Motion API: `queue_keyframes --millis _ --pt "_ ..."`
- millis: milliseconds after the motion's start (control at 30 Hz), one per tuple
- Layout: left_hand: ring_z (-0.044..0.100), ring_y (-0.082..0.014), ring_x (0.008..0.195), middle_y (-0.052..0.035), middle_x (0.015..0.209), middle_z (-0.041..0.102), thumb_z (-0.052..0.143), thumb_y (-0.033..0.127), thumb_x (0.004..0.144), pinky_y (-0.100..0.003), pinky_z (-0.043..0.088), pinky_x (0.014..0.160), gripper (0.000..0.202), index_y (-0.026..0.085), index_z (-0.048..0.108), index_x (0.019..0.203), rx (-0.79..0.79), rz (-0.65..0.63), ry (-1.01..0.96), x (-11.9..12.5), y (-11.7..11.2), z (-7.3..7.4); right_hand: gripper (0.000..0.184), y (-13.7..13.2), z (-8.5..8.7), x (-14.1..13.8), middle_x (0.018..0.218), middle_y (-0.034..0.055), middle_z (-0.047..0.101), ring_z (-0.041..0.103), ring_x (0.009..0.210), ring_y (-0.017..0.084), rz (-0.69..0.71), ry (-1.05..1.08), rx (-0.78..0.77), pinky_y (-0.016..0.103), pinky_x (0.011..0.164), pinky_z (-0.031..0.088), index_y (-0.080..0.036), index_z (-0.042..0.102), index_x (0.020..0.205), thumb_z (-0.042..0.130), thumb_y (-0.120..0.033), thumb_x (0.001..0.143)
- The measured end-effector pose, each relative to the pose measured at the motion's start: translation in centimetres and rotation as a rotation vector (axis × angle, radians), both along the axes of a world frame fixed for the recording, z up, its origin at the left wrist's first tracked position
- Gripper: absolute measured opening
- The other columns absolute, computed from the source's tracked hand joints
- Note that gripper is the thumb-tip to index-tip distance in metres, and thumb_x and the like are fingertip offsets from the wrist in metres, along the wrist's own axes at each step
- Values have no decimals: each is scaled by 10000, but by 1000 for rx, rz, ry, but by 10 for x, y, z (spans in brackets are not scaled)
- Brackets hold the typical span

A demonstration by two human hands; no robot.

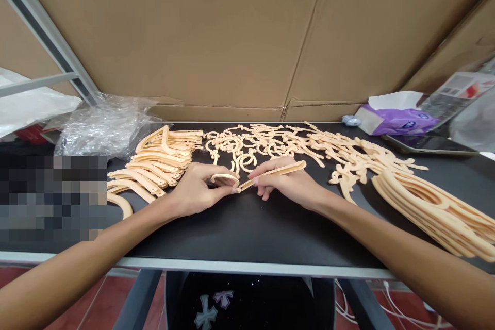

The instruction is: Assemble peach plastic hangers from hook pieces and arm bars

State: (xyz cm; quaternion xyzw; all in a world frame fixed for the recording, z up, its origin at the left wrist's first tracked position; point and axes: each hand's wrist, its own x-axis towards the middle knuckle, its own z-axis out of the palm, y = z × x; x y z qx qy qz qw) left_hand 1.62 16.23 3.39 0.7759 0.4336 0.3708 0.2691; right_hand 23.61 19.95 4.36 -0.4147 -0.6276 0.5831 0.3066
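Note:
My left hand (197,188) is closed around a curved peach plastic hook piece (225,178) just above the black table (247,227). My right hand (288,183) pinches a straight peach plastic bar (276,171), whose near end meets the hook piece between the two hands. Both hands sit at the middle of the table, in front of a scatter of loose peach hook parts (255,144).
A stack of curved peach hanger arms (154,162) lies at the left, another stack (436,206) at the right. Crumpled clear plastic (104,126) sits back left. A purple tissue pack (398,121) and a phone (429,144) lie back right. Cardboard (232,36) walls the rear.

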Motion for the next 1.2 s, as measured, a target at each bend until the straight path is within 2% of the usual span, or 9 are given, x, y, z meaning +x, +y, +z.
queue_keyframes --millis 300,467,600,700,900,1000,1200 --pt "698 -99 676 -1 812 782 747 163 826 -161 514 633 45 174 785 847 71 -97 44 -3 2 1 156 1 -2 3 562 22 684 636 480 137 70 -48 79 263 522 521 -124 755 770 683 -235 687" --pt "721 -112 753 -14 874 788 710 167 876 -182 526 733 66 168 775 883 214 -168 101 -4 1 4 160 -1 -1 4 581 17 684 641 504 130 94 -103 167 246 530 498 -130 761 804 649 -214 726" --pt "727 -113 759 -10 874 787 708 163 875 -178 526 735 59 164 765 889 228 -168 130 -4 0 5 176 -5 -1 4 622 13 693 652 539 128 120 -125 274 236 537 499 -138 768 828 615 -172 749" --pt "724 -119 747 -8 857 782 704 165 875 -184 524 714 53 160 756 886 220 -164 155 -5 -1 5 183 -8 -2 5 674 17 704 650 552 121 143 -147 427 234 543 499 -140 771 826 596 -151 775" --pt "720 -125 762 -11 870 779 672 163 893 -196 520 730 72 163 744 892 235 -156 204 -4 -1 5 200 -12 -5 6 706 34 730 661 625 122 137 -216 850 236 621 500 -141 767 809 572 -103 837" --pt "722 -125 757 -12 857 778 660 175 903 -192 518 721 85 165 743 888 256 -152 205 -3 -1 6 205 -14 -7 5 752 41 738 657 647 122 159 -216 1047 235 634 501 -152 756 856 557 -102 869" --pt "719 -135 740 -21 853 778 660 198 905 -202 524 702 91 177 745 883 270 -142 200 -2 -3 6 200 -17 -13 5 735 47 716 635 611 132 156 -268 1186 243 585 489 -163 719 874 526 -114 888"
